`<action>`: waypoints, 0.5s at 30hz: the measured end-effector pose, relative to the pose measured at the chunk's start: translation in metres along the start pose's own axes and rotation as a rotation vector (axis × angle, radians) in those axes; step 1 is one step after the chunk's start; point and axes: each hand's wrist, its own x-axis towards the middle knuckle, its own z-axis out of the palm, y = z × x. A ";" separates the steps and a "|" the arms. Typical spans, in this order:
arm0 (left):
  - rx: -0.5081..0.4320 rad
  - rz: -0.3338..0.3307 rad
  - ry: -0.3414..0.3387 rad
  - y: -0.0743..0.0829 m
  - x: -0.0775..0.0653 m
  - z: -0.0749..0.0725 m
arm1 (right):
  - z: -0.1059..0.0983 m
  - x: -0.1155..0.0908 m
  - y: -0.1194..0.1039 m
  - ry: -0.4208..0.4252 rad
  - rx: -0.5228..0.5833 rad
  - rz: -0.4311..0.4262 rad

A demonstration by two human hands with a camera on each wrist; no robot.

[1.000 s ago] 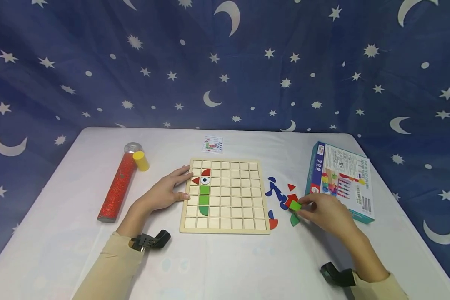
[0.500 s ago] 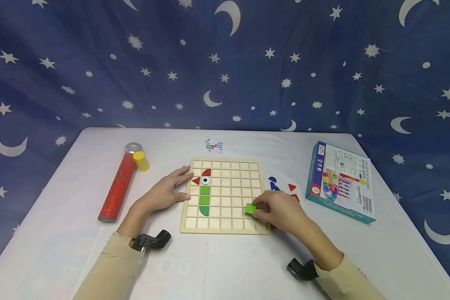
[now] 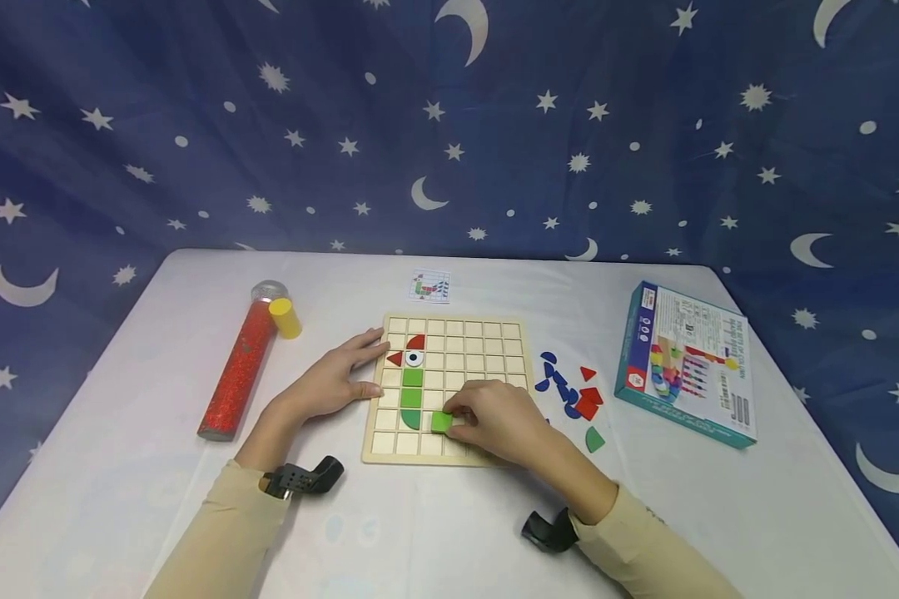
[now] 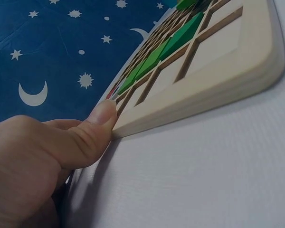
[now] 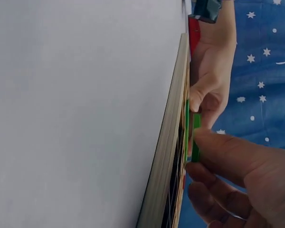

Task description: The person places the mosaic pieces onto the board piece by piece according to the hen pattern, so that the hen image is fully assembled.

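Observation:
My right hand (image 3: 498, 416) pinches a bright green square tile (image 3: 441, 423) between thumb and fingers, close over the wooden grid board (image 3: 419, 460). In the right wrist view the tile (image 5: 196, 137) stands edge-on, slightly apart from the board. My left hand (image 3: 328, 384) rests against the board's left edge with extended fingers, and its thumb (image 4: 103, 112) touches the frame. Left of the held tile, a column has a red quarter-round (image 3: 416, 342), an eye tile (image 3: 414, 358), two green squares (image 3: 411, 388) and a dark green quarter-round (image 3: 411, 419). A red triangle (image 3: 394, 358) points at the eye tile.
Loose blue pieces (image 3: 559, 379), red pieces (image 3: 588, 403) and a green quarter-round (image 3: 594, 439) lie right of the board. A picture card (image 3: 430, 286) is behind it. A game box (image 3: 689, 366) sits right; a red tube (image 3: 240, 366) and yellow cylinder (image 3: 285, 319) sit left.
My right hand has carried the green square tile left from the loose pieces to over the board, close to the dark green quarter-round. The left hand has stayed at the board's edge.

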 end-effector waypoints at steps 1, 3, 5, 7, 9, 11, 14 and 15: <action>-0.001 -0.003 0.000 0.000 0.000 0.000 | 0.000 0.001 0.000 0.004 0.000 0.001; -0.002 -0.011 -0.001 0.001 0.001 0.000 | 0.001 0.002 -0.001 0.012 -0.001 0.003; 0.001 -0.014 0.000 0.001 0.001 0.000 | 0.002 0.004 -0.001 0.015 0.002 0.007; 0.003 -0.011 0.002 0.000 0.002 0.000 | 0.003 0.004 -0.002 0.016 0.012 0.013; 0.007 -0.005 0.002 0.000 0.002 0.000 | 0.004 0.005 -0.001 0.014 0.028 0.014; 0.008 -0.003 0.002 0.000 0.002 0.001 | 0.005 0.005 0.000 0.009 0.044 0.011; 0.008 -0.007 0.002 -0.001 0.001 0.000 | 0.008 0.006 0.001 0.003 0.055 -0.005; 0.007 -0.009 0.003 -0.001 0.001 0.000 | 0.009 0.006 0.001 0.002 0.056 -0.011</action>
